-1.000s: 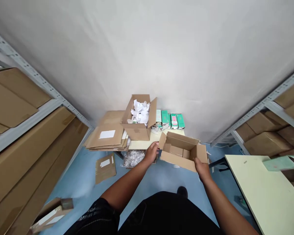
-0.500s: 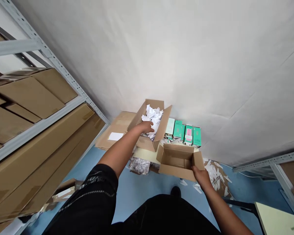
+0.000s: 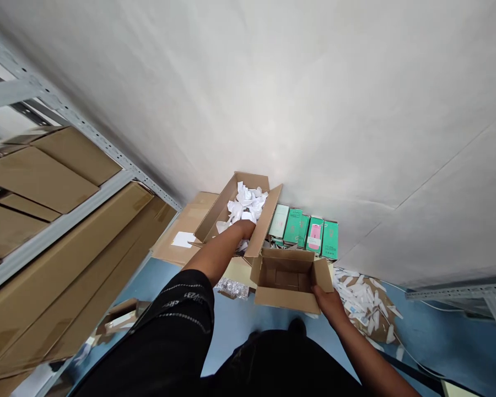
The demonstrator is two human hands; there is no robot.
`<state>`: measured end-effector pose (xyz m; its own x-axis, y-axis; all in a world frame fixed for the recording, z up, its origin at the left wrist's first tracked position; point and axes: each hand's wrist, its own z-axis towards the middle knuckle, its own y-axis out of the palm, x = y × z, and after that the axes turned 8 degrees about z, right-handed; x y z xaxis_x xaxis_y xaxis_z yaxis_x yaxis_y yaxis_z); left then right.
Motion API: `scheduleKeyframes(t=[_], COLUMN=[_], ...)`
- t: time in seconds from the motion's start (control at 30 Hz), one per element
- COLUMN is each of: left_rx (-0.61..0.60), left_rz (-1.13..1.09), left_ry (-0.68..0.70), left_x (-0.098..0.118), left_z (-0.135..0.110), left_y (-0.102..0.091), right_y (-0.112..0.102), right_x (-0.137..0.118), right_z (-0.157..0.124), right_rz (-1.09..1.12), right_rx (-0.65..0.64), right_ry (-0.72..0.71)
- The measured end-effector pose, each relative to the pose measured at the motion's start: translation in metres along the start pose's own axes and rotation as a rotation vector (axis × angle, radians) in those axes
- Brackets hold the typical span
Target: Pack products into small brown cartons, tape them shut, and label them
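Observation:
My left hand (image 3: 244,229) reaches down into an open cardboard box (image 3: 265,220) filled with crumpled white paper (image 3: 248,201). Its fingers are hidden among the paper and behind the box's raised flap. On the right, my right hand (image 3: 327,300) grips the right end of a smaller open cardboard box (image 3: 287,299), thumb at its rim. That box stands with its flaps up and nothing visible inside. Behind it, several green cartons (image 3: 293,225) stand in a row against the wall; one carton (image 3: 314,234) has a pink shape on its front.
A flat cardboard piece with a white label (image 3: 183,239) lies at the left. Bubble wrap (image 3: 233,288) sits below the paper-filled box. White scraps (image 3: 364,300) cover the floor at right. Metal shelving (image 3: 107,190) with large cartons (image 3: 45,176) lines the left side.
My left hand has gone deeper into the paper and toward the box's right flap. The view has shifted; my right hand keeps its hold on the small box.

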<state>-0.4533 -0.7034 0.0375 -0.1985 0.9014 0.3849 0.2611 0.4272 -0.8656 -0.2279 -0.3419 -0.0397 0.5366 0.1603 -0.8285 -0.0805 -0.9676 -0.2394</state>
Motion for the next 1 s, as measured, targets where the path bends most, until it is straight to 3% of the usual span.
scheduleKeyframes(t=[0.1, 0.2, 0.4, 0.5, 0.6, 0.67, 0.77, 0.83, 0.9, 0.93, 1.0], left_rx=[-0.096, -0.089, 0.102, 0.245, 0.208, 0.07, -0.048, -0.183, -0.302, -0.321, -0.247], left_rz=[0.128, 0.208, 0.22, 0.061, -0.077, -0.065, -0.091, -0.157, -0.224, -0.247, -0.248], left_ry=[0.011, 0.035, 0.164, 0.364, 0.63, 0.814, 0.952, 0.982, 0.974, 0.956, 0.885], left_x=[-0.004, -0.01, -0.026, -0.022, -0.004, 0.012, 0.03, 0.036, 0.037, 0.035, 0.03], left_z=[-0.008, -0.018, -0.061, -0.101, -0.145, -0.169, -0.191, -0.194, -0.188, -0.181, -0.159], left_y=[-0.011, -0.034, -0.098, -0.115, -0.104, -0.084, -0.052, -0.041, -0.044, -0.049, -0.067], right_y=[0.004, 0.007, 0.016, 0.024, 0.035, 0.042, 0.052, 0.058, 0.061, 0.062, 0.062], right_x=[-0.002, -0.005, -0.016, -0.019, -0.02, -0.021, -0.023, -0.022, -0.018, -0.015, -0.009], right_z=[-0.001, -0.006, -0.034, -0.055, -0.075, -0.089, -0.108, -0.12, -0.13, -0.134, -0.14], right_rz=[-0.01, -0.027, -0.075, -0.047, -0.019, -0.003, 0.003, 0.012, 0.043, 0.061, 0.088], right_rx=[-0.01, 0.003, 0.121, 0.205, 0.268, 0.306, 0.351, 0.36, 0.372, 0.38, 0.394], right_ry=[-0.016, -0.016, 0.044, 0.053, 0.027, 0.022, 0.042, 0.061, 0.064, 0.056, 0.041])
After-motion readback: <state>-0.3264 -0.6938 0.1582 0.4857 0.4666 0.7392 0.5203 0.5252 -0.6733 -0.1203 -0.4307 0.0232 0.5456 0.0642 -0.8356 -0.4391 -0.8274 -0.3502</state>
